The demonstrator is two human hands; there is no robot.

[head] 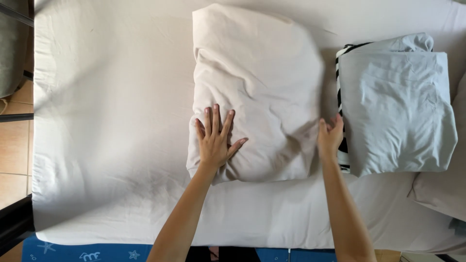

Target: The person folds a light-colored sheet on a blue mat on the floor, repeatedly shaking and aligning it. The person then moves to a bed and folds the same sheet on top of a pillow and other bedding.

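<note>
A cream pillow [257, 73] lies in the middle of a bed with a white sheet [107, 121]. My left hand [214, 138] rests flat on the pillow's near left corner, fingers spread, holding nothing. My right hand [330, 138] stands edge-on at the pillow's right side, fingers apart, in the gap between the pillow and a folded pale blue sheet [395, 111]. That folded sheet lies on a black-and-white striped cloth [340, 68], only a strip of which shows.
Another pale pillow [439, 194] peeks in at the lower right. A blue mattress edge with star prints [97, 252] runs along the near side. Tiled floor [14, 145] and dark furniture [12, 48] lie left of the bed.
</note>
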